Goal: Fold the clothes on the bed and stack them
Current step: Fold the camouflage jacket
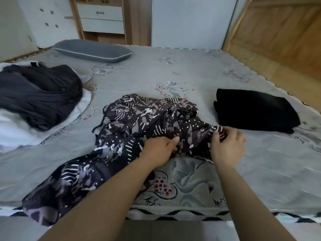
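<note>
Patterned garment (139,122) lies crumpled mid-bed (173,70), one end trailing over the near edge. Left hand (159,149) grips its bunched cloth, fingers curled into the folds. Right hand (227,144) pinches a striped hem just beside it. Folded black piece (255,110) sits right of the garment, apart. Dark clothes (40,96) heaped on white fabric (13,133) lie far left. Grey pillow (92,50) rests at the far edge.

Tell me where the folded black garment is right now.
In the head view, the folded black garment lies on the right side of the bed, just right of the crumpled patterned garment and beyond the right hand.
</note>
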